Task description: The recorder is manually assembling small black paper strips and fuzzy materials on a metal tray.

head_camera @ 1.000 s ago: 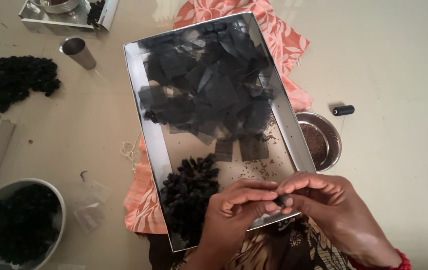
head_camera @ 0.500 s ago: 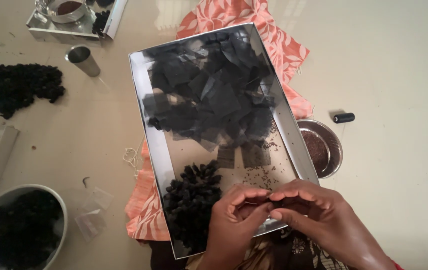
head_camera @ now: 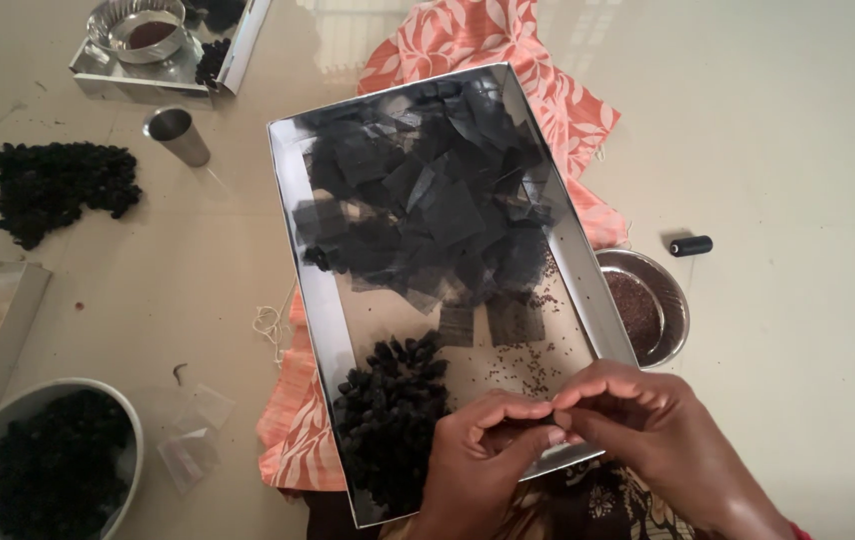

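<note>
HANDS: left hand (head_camera: 483, 445) and right hand (head_camera: 638, 420) had shifted slightly right since the earlier frames, fingertips pinched together on something too small to identify | LOCATION: over near edge of steel tray (head_camera: 588, 300), beside black bundle pile (head_camera: 393, 400) | TRAY: black fabric squares (head_camera: 428, 200) unchanged.

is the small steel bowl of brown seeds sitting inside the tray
No, the bowl sits on the floor just outside the tray's right edge, near the right hand.
</note>
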